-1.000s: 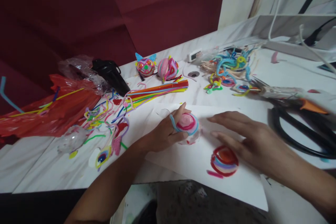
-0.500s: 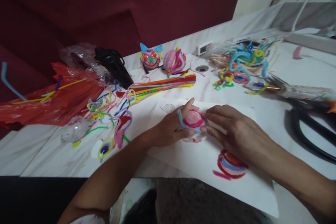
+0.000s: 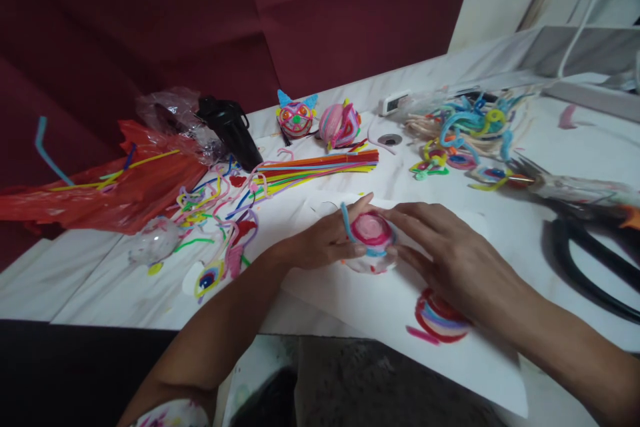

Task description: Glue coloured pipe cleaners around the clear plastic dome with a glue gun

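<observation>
Between my two hands sits a clear plastic ball point(image 3: 369, 265), topped with a coil of pink and magenta pipe cleaner point(image 3: 373, 229). A light blue pipe cleaner point(image 3: 346, 219) curves round that coil, its loose end sticking up on the left. My left hand point(image 3: 323, 240) grips the ball's left side, thumb along its front. From the right, my right hand point(image 3: 440, 247) holds it too, thumb and fingertips pressed against the blue strand. Under them lies a white paper sheet point(image 3: 350, 303). A red, blue and purple striped round piece point(image 3: 443, 317) rests on it near my right wrist.
Behind are a bundle of pipe cleaners point(image 3: 320, 165), two decorated balls point(image 3: 297, 117) and a black glue gun-like tool point(image 3: 230, 130). Big black-handled scissors point(image 3: 590, 253) lie right. Left are a red plastic bag point(image 3: 145, 173), another clear ball point(image 3: 156, 240) and loose scraps.
The view has shifted slightly, so the table items sit lower and further right. Both hands stay on the ball; the blue strand's loose end now stands more upright.
</observation>
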A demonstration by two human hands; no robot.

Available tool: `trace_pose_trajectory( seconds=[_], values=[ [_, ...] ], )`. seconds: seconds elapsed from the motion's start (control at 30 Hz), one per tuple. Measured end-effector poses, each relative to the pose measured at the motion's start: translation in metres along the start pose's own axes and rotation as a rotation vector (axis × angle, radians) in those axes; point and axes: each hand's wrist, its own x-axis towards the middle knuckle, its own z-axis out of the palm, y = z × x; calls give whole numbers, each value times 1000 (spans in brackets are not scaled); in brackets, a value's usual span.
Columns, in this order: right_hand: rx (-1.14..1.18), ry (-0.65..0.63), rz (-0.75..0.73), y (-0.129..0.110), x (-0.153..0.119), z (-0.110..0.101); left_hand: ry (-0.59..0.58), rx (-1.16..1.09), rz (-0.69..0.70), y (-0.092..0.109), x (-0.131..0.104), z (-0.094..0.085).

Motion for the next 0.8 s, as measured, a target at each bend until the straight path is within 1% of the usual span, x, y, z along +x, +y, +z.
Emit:
trace_pose_trajectory(
  seconds=[0.1, 0.23, 0.33, 0.5, 0.7, 0.8],
  values=[
    [-67, -82, -100, -4, 2, -1, 0, -2, 2, 2, 0, 1],
    [-127, -135, -119, -4, -1, 4, 14, 18, 7, 4, -1, 2],
    [-116, -130, -121, -2, -4, 7, 19, 28, -7, 3, -2, 3],
    [-42, -138, -102, 0, -4, 4, 28, 20, -11, 2, -2, 4],
    [-55, -116, -86, 0, 0, 7, 26, 7, 4, 1, -1, 4],
    [-5, -109, -86, -1, 0, 6, 20, 5, 40, -1, 0, 4]
  ],
)
